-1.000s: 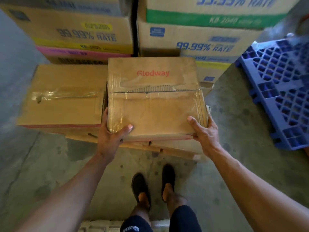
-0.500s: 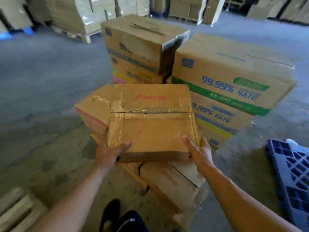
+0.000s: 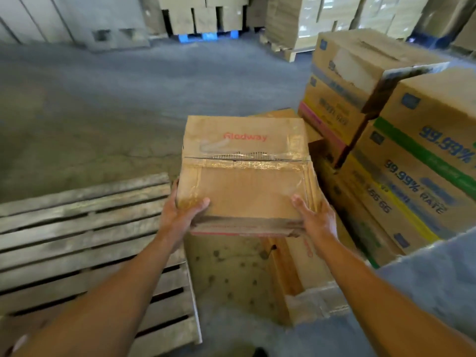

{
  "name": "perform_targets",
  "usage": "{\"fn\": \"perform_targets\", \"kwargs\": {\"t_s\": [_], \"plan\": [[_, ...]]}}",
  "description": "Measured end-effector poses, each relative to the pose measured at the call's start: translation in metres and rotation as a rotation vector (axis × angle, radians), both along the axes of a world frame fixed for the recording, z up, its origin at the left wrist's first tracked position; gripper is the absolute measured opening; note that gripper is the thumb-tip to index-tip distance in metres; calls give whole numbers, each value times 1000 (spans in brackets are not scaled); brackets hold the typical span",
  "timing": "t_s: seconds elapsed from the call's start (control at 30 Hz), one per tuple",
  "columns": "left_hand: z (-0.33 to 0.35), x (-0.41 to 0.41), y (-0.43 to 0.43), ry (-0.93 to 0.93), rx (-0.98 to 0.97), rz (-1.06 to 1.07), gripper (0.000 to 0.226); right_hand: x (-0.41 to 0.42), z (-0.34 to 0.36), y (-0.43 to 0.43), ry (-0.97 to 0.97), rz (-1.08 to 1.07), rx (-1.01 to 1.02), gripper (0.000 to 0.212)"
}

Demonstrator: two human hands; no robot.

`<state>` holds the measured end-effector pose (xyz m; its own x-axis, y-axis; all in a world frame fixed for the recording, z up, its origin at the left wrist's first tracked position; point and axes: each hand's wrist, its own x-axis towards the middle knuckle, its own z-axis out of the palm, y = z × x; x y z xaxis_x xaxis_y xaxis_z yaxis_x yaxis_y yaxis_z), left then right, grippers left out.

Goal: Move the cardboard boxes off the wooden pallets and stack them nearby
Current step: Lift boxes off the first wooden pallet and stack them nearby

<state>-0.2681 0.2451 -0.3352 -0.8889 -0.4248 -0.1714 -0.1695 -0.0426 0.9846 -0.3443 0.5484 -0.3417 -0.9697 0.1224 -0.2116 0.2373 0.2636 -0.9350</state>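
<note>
Fingers (image 3: pixel 174 191) mostly hidden behind Glodway box (image 3: pixel 244 186), thumbs (image 3: pixel 199 205) on top

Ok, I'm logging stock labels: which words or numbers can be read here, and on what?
"Glodway", red: top of the taped brown cardboard box.
"99.99%", blue: green-striped cardboard carton on the right.
"99.99% RATE", blue: yellow-striped cardboard carton beneath it.
Other print on the stacked cartons: too blurred.

Left hand (image 3: pixel 177 217), right hand (image 3: pixel 316 220) bare, forearms (image 3: pixel 116 292) bare — dark shoe tip (image 3: pixel 258 353) at bottom edge.
</note>
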Motion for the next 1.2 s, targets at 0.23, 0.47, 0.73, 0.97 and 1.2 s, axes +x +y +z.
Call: {"fn": "perform_targets", "kwargs": {"t_s": [0.23, 0.47, 0.73, 0.97, 1.2], "plan": [[4, 136, -79, 22, -16, 129, 85, 83, -2, -90, -64, 195, -171, 74], [5, 290, -189, 18, -118, 218, 93, 221, 9, -218, -77, 330, -263, 80], [-19, 424, -286, -33, 15, 252, 101, 338, -12, -322, -128, 378, -156, 87], [-62, 454, -343, -68, 157, 304, 86, 352, -63, -391, -189, 369, -57, 98], [-133, 469, -408, -189, 186, 411, 75, 360, -149, -464, -286, 347, 30, 95]]}}
